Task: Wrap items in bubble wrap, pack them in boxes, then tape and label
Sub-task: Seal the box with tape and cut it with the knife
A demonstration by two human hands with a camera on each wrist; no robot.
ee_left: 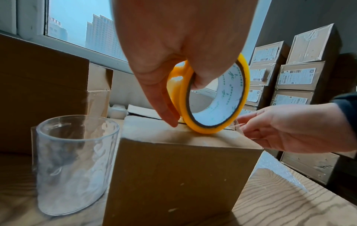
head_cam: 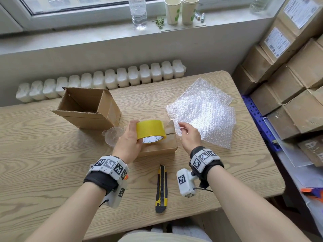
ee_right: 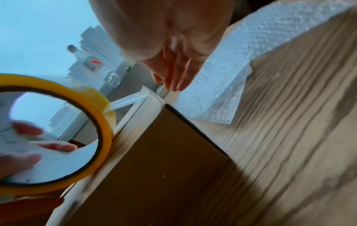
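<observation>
My left hand (head_cam: 131, 135) grips a yellow tape roll (head_cam: 150, 130) and holds it on edge on top of a small closed cardboard box (head_cam: 159, 146) at the middle of the table. The fingers reach inside the core of the roll (ee_left: 216, 126). A clear strip of tape runs from the roll (ee_right: 104, 122) to the box's right edge. There my right hand (head_cam: 185, 131) pinches the strip's free end at its fingertips (ee_left: 245, 122). The box (ee_left: 173, 175) has its flaps down, with the seam under the roll.
A clear glass (head_cam: 114, 135) stands against the box's left side. An open cardboard box (head_cam: 83, 105) sits behind it. Bubble wrap sheets (head_cam: 206, 112) lie to the right and a yellow utility knife (head_cam: 161, 187) in front. Stacked labelled cartons (head_cam: 288, 84) line the right.
</observation>
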